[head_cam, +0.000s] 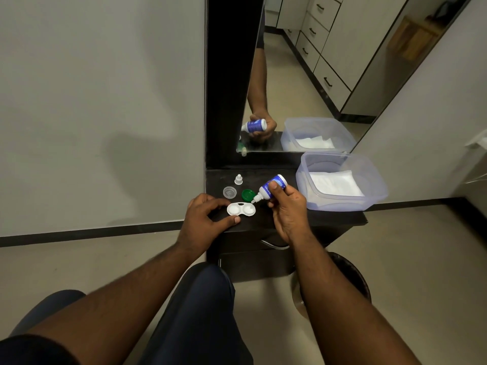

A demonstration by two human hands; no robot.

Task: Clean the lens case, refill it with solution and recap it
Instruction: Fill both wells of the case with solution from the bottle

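Observation:
A white two-well lens case [241, 209] lies uncapped on the black shelf [279, 219]. My left hand [204, 216] holds its left end between thumb and fingers. My right hand [286, 206] grips a white and blue solution bottle [268, 189], tilted with its nozzle pointing down at the case's right well. Behind the case lie a green cap [248, 194], a clear cap [229, 192] and the bottle's small white cap [238, 179].
A clear plastic tub [342, 204] with white tissues stands on the shelf's right part, close to my right hand. A mirror [316, 75] rises behind the shelf. A dark bin [350, 275] sits on the floor below right.

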